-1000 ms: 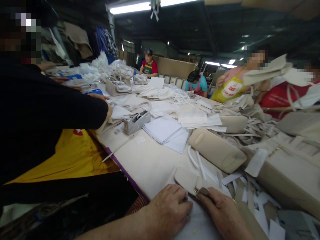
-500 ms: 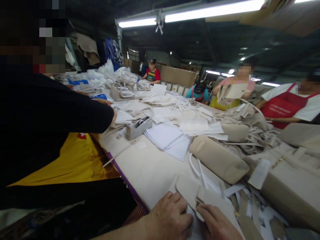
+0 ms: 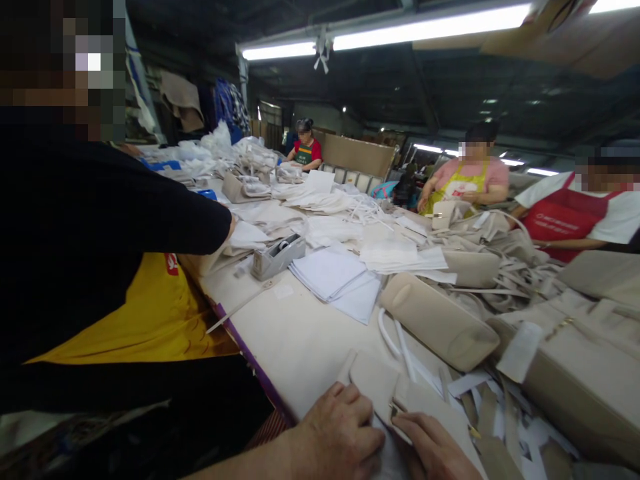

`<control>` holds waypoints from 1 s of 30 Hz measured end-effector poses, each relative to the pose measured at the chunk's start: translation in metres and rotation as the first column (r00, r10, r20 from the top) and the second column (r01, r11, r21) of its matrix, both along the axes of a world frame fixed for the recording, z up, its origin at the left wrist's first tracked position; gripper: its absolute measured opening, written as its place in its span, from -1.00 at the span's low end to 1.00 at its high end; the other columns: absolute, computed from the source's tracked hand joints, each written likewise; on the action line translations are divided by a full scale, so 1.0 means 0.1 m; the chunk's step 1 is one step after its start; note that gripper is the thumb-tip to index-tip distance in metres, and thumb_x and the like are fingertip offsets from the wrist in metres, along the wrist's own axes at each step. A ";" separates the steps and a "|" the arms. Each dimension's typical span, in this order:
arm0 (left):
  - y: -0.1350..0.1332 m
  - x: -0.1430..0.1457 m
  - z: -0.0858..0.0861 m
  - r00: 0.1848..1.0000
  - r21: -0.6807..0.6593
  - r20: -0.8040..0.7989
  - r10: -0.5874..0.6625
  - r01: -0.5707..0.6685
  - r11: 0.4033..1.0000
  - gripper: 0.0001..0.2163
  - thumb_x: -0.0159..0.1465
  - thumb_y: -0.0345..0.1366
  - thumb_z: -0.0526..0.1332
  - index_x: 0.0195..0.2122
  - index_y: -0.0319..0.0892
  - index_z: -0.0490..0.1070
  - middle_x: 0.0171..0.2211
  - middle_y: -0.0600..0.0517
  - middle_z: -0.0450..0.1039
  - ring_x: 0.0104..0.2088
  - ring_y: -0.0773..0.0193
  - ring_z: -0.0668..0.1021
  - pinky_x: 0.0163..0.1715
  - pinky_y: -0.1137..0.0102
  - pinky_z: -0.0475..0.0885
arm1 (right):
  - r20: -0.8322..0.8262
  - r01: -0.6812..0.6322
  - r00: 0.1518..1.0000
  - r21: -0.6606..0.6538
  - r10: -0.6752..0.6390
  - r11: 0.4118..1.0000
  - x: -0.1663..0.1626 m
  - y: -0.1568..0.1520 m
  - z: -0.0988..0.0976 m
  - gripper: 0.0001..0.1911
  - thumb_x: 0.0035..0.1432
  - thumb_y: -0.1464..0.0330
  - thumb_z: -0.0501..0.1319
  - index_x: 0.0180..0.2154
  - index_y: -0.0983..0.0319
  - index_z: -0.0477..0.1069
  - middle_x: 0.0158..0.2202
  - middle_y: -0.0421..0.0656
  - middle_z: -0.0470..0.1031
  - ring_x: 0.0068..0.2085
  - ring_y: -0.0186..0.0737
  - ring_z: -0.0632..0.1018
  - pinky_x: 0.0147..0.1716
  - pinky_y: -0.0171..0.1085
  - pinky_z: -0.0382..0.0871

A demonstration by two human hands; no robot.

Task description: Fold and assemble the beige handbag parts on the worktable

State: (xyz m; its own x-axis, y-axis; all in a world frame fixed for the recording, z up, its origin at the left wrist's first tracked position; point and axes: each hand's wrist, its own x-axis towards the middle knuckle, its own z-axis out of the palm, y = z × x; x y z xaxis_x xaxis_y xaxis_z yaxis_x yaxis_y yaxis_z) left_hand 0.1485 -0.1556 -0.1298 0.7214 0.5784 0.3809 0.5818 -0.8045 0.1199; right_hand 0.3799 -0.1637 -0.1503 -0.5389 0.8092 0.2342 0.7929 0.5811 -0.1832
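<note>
A beige handbag (image 3: 380, 383) with a flap and a small metal clasp (image 3: 397, 407) lies at the near edge of the table. My left hand (image 3: 340, 430) is closed on its left side, fingers curled against the flap's edge. At the clasp, my right hand (image 3: 433, 443) has its fingertips pressed together on the bag's strap end. The underside of the bag and both thumbs are hidden by the hands.
A tape dispenser (image 3: 280, 257) and white paper sheets (image 3: 333, 273) lie ahead. Beige bags (image 3: 440, 320) and loose straps (image 3: 493, 407) crowd the right. A person in a yellow apron (image 3: 150, 313) stands close on my left; other people sit around the table.
My hands have barely shifted on the bag. Across the table, the person in pink has lowered a beige bag onto the pile. The person in teal has bent lower.
</note>
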 end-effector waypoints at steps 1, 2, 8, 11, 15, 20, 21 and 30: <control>-0.02 -0.01 0.04 1.000 -0.046 -0.010 -0.004 0.004 0.999 -0.82 0.21 -0.12 0.16 -0.30 -0.11 0.34 -0.36 0.06 0.29 -0.27 0.22 0.36 -0.26 0.32 0.31 | -0.038 0.038 0.998 -0.057 -0.040 0.998 -0.04 -0.02 0.05 -0.72 0.15 0.45 0.07 -0.11 0.13 0.41 -0.18 -0.16 0.52 -0.14 -0.30 0.53 -0.15 -0.43 0.40; -0.04 -0.02 0.08 1.000 -0.082 -0.015 -0.007 0.006 0.997 -0.83 0.23 -0.13 0.14 -0.29 -0.11 0.34 -0.34 0.06 0.30 -0.25 0.22 0.36 -0.23 0.31 0.31 | -0.075 0.077 0.993 -0.120 -0.086 0.990 -0.07 -0.04 0.09 -0.76 0.20 0.39 0.04 -0.15 0.14 0.42 -0.20 -0.15 0.51 -0.14 -0.30 0.53 -0.14 -0.41 0.39; -0.04 -0.04 0.12 1.000 -0.141 -0.019 -0.010 0.008 0.990 -0.83 0.26 -0.14 0.10 -0.27 -0.11 0.33 -0.27 0.03 0.29 -0.19 0.19 0.35 -0.14 0.25 0.32 | -0.195 0.248 0.918 -0.395 -0.344 0.885 -0.22 -0.05 0.29 -0.71 0.23 0.19 -0.01 -0.36 0.11 0.43 -0.32 -0.22 0.48 -0.23 -0.28 0.51 -0.20 -0.38 0.35; -0.02 -0.05 0.10 1.000 -0.127 -0.015 -0.009 0.007 0.992 -0.82 0.26 -0.13 0.08 -0.27 -0.10 0.34 -0.28 0.03 0.29 -0.20 0.18 0.35 -0.17 0.26 0.34 | -0.193 0.283 0.899 -0.428 -0.392 0.858 -0.19 -0.02 0.30 -0.72 0.18 0.13 0.02 -0.40 0.08 0.42 -0.37 -0.26 0.48 -0.27 -0.28 0.51 -0.24 -0.40 0.33; -0.02 -0.05 0.08 1.000 -0.111 -0.009 -0.014 0.013 0.994 -0.82 0.25 -0.12 0.09 -0.27 -0.09 0.35 -0.33 0.04 0.29 -0.23 0.18 0.35 -0.19 0.26 0.34 | -0.165 0.279 0.913 -0.413 -0.372 0.867 -0.14 0.00 0.26 -0.71 0.19 0.09 0.02 -0.38 0.05 0.42 -0.37 -0.29 0.48 -0.27 -0.30 0.52 -0.26 -0.43 0.35; -0.03 -0.06 0.06 1.000 -0.106 0.002 -0.011 0.011 0.994 -0.81 0.25 -0.11 0.08 -0.25 -0.08 0.35 -0.32 0.04 0.29 -0.22 0.18 0.35 -0.19 0.25 0.32 | -0.144 0.213 0.958 -0.222 -0.248 0.952 -0.11 0.00 0.18 -0.75 0.22 0.18 0.02 -0.34 0.06 0.43 -0.35 -0.27 0.51 -0.28 -0.31 0.55 -0.29 -0.44 0.41; -0.03 -0.06 0.06 1.000 -0.105 0.002 -0.012 0.012 0.994 -0.81 0.25 -0.11 0.08 -0.24 -0.08 0.35 -0.31 0.03 0.30 -0.22 0.18 0.35 -0.19 0.26 0.32 | -0.132 0.186 0.970 -0.149 -0.206 0.971 -0.10 -0.01 0.16 -0.75 0.22 0.22 0.01 -0.34 0.07 0.43 -0.35 -0.26 0.52 -0.29 -0.31 0.56 -0.30 -0.44 0.42; -0.06 -0.07 0.04 1.000 -0.095 0.021 0.000 0.002 0.995 -0.80 0.27 -0.10 0.06 -0.23 -0.07 0.34 -0.32 0.06 0.29 -0.23 0.19 0.34 -0.21 0.26 0.30 | 0.211 -0.163 0.973 0.348 0.092 0.923 0.03 -0.04 0.03 -0.74 0.13 0.35 0.09 -0.11 0.17 0.37 -0.25 -0.20 0.55 -0.27 -0.34 0.58 -0.35 -0.44 0.47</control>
